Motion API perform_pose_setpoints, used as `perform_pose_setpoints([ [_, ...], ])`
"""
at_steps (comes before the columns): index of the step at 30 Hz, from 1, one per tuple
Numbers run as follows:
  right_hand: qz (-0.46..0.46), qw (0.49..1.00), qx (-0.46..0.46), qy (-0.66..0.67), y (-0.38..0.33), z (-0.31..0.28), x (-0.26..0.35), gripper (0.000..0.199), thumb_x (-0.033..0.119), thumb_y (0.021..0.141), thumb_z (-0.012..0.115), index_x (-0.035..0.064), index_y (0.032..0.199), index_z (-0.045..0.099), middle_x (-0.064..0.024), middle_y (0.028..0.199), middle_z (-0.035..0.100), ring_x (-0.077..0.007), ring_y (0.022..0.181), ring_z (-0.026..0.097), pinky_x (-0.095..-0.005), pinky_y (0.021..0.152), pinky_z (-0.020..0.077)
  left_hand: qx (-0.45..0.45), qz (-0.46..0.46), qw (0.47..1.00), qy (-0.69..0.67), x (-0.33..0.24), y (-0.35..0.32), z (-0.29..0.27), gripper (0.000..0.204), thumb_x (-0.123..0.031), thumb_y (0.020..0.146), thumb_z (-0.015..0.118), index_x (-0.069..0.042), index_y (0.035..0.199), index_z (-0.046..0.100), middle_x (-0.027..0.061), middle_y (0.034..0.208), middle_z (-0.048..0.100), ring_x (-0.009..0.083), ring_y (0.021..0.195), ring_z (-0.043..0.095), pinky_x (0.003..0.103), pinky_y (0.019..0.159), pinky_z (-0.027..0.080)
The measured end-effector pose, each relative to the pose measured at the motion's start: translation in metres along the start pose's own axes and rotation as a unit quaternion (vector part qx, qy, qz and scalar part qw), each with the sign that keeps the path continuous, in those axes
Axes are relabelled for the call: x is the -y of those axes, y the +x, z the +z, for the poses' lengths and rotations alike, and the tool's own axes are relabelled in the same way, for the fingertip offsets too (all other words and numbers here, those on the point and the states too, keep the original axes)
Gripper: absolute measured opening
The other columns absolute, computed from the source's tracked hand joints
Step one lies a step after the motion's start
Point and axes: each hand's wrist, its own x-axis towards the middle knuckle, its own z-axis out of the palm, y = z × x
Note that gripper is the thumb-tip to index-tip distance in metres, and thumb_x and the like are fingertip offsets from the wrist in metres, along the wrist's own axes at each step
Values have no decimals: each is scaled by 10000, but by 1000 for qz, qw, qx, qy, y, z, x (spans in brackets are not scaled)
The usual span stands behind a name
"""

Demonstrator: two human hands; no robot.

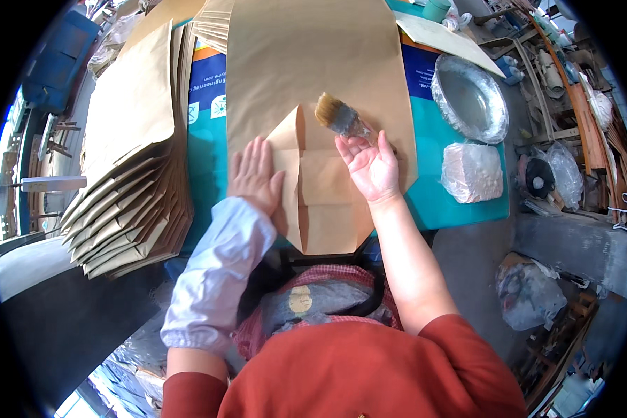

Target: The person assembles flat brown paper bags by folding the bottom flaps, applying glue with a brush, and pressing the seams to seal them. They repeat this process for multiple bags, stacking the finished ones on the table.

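Note:
A large brown paper bag (320, 63) lies flat before me, its near end creased and folded. My left hand (256, 174) rests palm down with fingers stretched over the left folded flap (285, 150), which stands partly raised along its inner edge. Above the right part of the bag, my right hand (373, 167) is turned palm up, its fingers closed around the handle of a paintbrush (338, 117). The brush's pale bristles point up and left, and its ferrule is grey and crusted. Most of the handle is hidden by the fingers.
Left of the bag stands a thick fanned stack of brown paper bags (132, 104). At right, a whitish-crusted metal basin (499, 111) and a plastic-wrapped block (472, 173) sit on the teal table cover (428, 202). A pale board (449, 42) lies behind them.

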Motion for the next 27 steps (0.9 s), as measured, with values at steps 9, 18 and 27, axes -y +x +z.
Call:
perform_pose_setpoints([
  [9,67,992,13,-106,-4,-15,4,374,294,968,555,16,1220,560,-89,1025,671,-160,927,636,-294,832,517,63,177,982,-23,-1,-25,-13,836,-515,812,611,0,1421,359,184,1500,320,331,1413,259,479,1157,172],
  [18,153,927,-38,-341,-37,3,18,315,219,919,631,28,1170,624,-81,1161,627,-146,953,601,-278,797,500,56,149,987,18,5,32,-11,832,-590,849,526,-2,1417,374,244,1492,294,372,1422,210,473,1168,145],
  [27,-83,418,291,-857,-103,81,66,252,76,742,711,-11,973,659,-148,966,668,-298,836,648,-360,713,541,28,153,987,33,2,31,-9,755,-515,876,529,3,1407,389,234,1475,330,349,1411,250,447,1167,176],
])
